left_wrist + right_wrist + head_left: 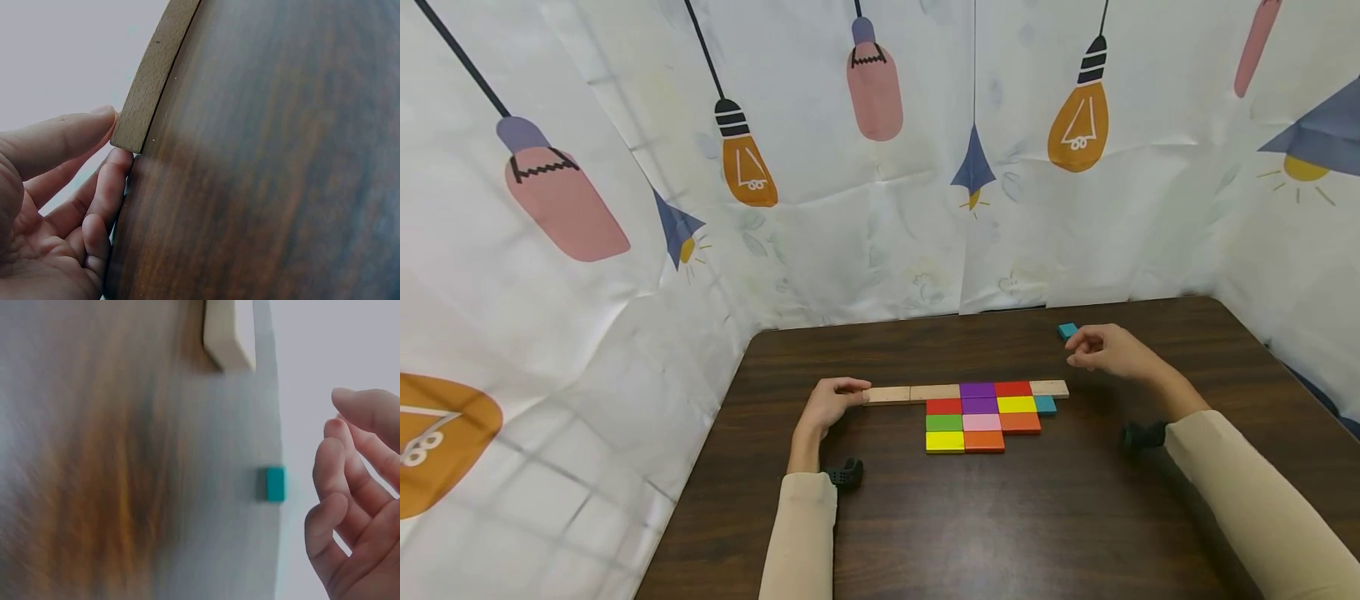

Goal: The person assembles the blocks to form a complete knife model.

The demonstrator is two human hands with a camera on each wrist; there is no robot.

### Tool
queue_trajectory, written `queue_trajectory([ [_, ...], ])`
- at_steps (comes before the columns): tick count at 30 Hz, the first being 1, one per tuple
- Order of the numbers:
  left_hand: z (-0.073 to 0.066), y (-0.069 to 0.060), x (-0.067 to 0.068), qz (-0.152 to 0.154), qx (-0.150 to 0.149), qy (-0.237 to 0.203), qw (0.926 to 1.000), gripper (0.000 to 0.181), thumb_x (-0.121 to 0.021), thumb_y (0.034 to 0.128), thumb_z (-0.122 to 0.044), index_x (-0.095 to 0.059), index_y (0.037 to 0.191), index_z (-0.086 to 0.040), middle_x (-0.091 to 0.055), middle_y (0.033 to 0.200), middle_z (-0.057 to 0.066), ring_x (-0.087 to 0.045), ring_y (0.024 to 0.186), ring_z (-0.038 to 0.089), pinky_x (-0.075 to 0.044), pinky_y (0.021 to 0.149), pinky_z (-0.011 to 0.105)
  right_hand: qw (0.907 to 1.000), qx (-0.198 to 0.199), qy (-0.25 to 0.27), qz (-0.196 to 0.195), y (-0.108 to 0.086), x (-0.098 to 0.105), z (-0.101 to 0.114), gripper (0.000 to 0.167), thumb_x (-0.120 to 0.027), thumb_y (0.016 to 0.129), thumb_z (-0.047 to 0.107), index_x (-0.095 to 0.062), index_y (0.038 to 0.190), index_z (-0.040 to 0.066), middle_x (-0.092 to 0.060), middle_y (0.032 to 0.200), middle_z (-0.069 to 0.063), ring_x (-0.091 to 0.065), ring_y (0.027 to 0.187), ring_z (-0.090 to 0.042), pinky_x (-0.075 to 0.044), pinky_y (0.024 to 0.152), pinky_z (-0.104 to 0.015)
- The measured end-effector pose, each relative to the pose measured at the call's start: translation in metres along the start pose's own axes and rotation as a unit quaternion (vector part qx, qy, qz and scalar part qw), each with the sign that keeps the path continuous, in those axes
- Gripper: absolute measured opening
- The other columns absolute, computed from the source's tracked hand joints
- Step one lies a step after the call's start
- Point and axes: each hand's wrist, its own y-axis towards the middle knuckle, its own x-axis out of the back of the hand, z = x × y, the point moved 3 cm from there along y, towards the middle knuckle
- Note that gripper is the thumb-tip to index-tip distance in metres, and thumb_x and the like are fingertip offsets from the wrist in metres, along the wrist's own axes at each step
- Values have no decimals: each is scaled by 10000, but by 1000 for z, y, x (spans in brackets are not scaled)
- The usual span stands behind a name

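My left hand is at the left end of a row of flat wooden blocks. Thumb and fingertips pinch the end of the outermost plain wooden block, which lies flat on the table. My right hand is above the table at the right, its fingers loosely bent and holding nothing. Just beyond its fingertips lies a small teal block; the right wrist view shows a gap between the fingers and this teal block. Between both hands, coloured blocks lie fitted together in stepped rows.
A second plain block continues the top row, and a shorter plain block ends it at the right. A blue block sits below that one. Patterned white cloth hangs behind the dark wooden table.
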Motion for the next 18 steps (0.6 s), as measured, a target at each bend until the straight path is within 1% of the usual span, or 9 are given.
queue_trajectory([
  [4,1,-1,0,26,-6,-2,10000,210,-747,948,-175,-792,1153,-172,-741,1225,46,-643,1176,286,-473,1054,529,9994,-268,82,-210,9,11,-16,326,-670,1008,195,-615,1240,-27,-679,970,-114,-611,785,-176,-510,701,-307],
  [7,0,-1,0,23,-9,-7,10000,210,-749,946,-178,-793,1151,-179,-740,1225,42,-643,1177,282,-474,1058,527,9988,-402,65,-281,15,16,-26,360,-654,1016,188,-585,1292,-33,-670,1014,-139,-610,799,-166,-508,691,-315],
  [13,1,-1,1,8,15,-10,10000,206,-761,937,-183,-797,1139,-194,-742,1210,33,-676,1109,262,-485,1052,518,9978,-584,3,-303,26,18,-38,453,-667,1010,193,-531,1382,-26,-641,1074,-188,-601,811,-179,-498,660,-335],
  [18,1,0,1,30,-16,4,10000,205,-756,942,-188,-795,1143,-190,-743,1208,35,-674,1103,249,-487,1048,518,9972,-692,-84,-266,34,18,-43,505,-661,1010,192,-489,1438,-13,-639,1092,-183,-589,823,-199,-493,650,-331],
])
